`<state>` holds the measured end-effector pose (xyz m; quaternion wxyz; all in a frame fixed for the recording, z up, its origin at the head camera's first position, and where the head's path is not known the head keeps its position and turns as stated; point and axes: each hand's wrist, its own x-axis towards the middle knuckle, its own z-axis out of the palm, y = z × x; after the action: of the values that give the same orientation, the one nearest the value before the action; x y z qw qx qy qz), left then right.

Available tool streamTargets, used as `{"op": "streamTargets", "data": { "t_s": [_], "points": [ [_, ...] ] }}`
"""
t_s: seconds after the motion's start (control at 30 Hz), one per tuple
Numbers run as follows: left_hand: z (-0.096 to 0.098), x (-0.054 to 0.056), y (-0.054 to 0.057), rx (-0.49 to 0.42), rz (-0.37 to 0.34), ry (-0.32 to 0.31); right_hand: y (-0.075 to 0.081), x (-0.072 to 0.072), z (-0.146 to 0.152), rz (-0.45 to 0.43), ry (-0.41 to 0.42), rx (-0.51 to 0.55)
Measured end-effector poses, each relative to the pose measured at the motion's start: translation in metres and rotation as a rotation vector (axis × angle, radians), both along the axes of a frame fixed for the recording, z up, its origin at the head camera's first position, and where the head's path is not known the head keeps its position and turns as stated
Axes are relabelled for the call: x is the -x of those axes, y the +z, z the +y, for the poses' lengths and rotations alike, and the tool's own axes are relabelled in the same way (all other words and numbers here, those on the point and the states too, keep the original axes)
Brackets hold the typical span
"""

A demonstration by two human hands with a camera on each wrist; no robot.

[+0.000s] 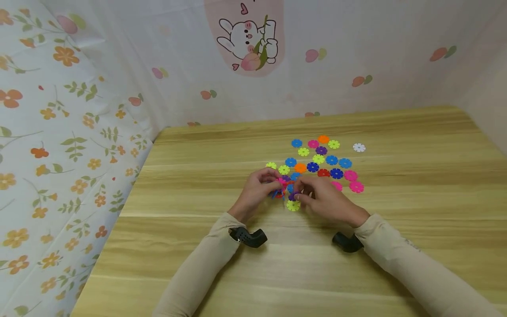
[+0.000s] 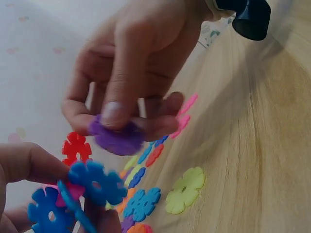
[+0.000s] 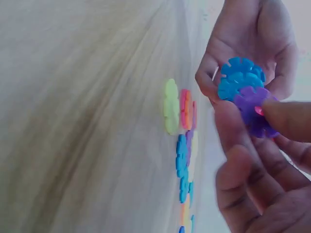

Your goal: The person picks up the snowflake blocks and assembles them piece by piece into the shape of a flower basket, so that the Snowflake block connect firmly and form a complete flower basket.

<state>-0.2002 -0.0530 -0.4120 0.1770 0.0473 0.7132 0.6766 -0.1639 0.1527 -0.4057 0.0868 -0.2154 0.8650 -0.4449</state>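
My left hand point(image 1: 257, 191) grips a small cluster of joined snowflake discs; in the left wrist view it shows blue discs point(image 2: 97, 183), a red disc point(image 2: 77, 149) and a bit of pink. A purple snowflake disc point(image 2: 116, 138) is pinched between thumb and fingers of my right hand point(image 1: 322, 200), just beside the cluster. In the right wrist view the purple disc point(image 3: 255, 110) overlaps the blue discs point(image 3: 241, 80). Under the hands, on the wooden table, a yellow-green disc point(image 1: 293, 205) lies flat.
Beyond the hands, many loose discs are spread over the table point(image 1: 416, 176), among them orange point(image 1: 323, 139), dark blue point(image 1: 313, 167) and pink point(image 1: 356, 187) ones. A white disc point(image 1: 359, 147) lies apart at the back right. Patterned cloth point(image 1: 178, 57) hangs behind the table.
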Motion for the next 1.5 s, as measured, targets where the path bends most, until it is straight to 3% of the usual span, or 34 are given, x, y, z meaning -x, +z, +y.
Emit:
{"op": "streamTargets", "data": {
  "t_s": [0.3,0.6,0.73,0.83,1.0,1.17,1.5],
  "points": [
    [0.004,0.001,0.005,-0.040,-0.045,-0.044,0.005,0.003,0.000,0.264,-0.134,0.032],
    [0.008,-0.001,0.007,-0.128,-0.044,-0.045,0.000,0.003,-0.005,0.458,-0.194,0.099],
    [0.011,-0.004,0.007,-0.130,-0.030,-0.026,-0.002,0.001,-0.008,0.475,-0.226,0.173],
    [0.011,-0.006,0.009,-0.065,0.023,-0.058,-0.003,-0.001,-0.006,0.462,-0.250,0.217],
    [0.004,-0.010,0.015,0.087,0.152,-0.184,-0.003,-0.004,-0.002,0.471,-0.258,0.257],
    [0.000,-0.013,0.019,0.147,0.251,-0.283,-0.001,-0.006,0.003,0.493,-0.244,0.294],
    [0.008,-0.020,0.029,0.211,0.393,-0.237,0.005,-0.006,0.005,0.549,-0.248,0.333]
  ]
}}
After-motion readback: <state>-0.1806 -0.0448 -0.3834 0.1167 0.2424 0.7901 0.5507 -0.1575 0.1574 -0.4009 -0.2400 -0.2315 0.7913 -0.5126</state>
